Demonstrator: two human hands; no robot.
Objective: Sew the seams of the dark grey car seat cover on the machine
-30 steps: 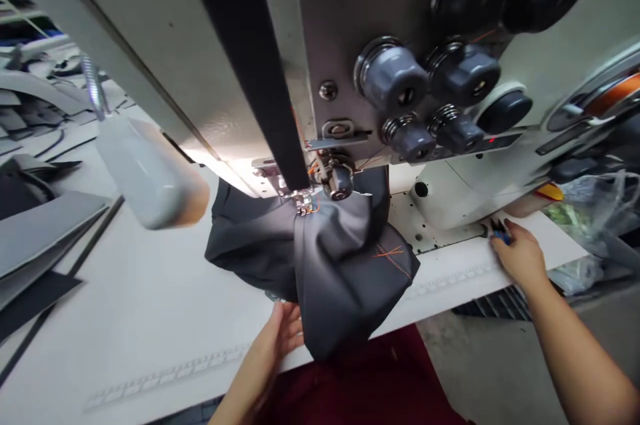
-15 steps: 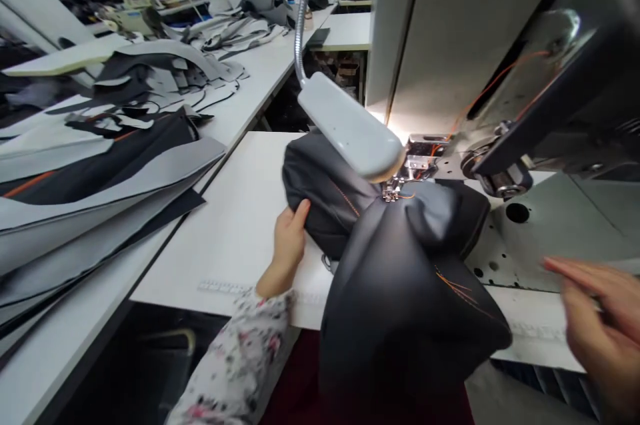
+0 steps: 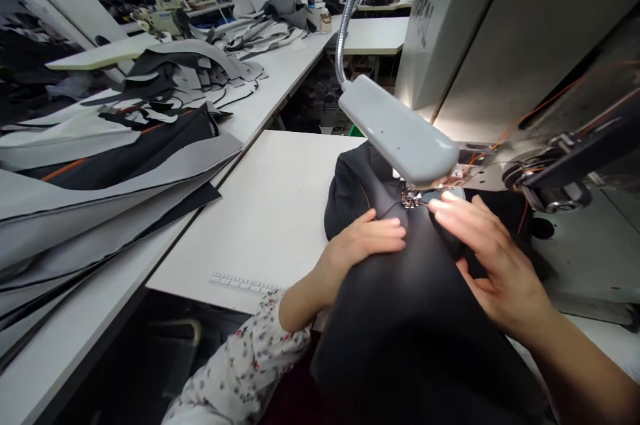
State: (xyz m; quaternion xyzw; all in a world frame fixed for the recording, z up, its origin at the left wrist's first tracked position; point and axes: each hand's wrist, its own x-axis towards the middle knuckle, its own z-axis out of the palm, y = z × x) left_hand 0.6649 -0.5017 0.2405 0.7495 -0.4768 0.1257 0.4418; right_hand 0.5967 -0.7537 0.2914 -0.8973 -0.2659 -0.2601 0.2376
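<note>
While both hands lie flat on the dark fabric cover, left hand and right hand open-fingered, gripping nothing, it sits bunched under the presser foot; orange stitching shows, with the rest of the seam seemingly unsewn.

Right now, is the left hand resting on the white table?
No, the left hand lies flat on the dark fabric, beside the presser foot.
</note>
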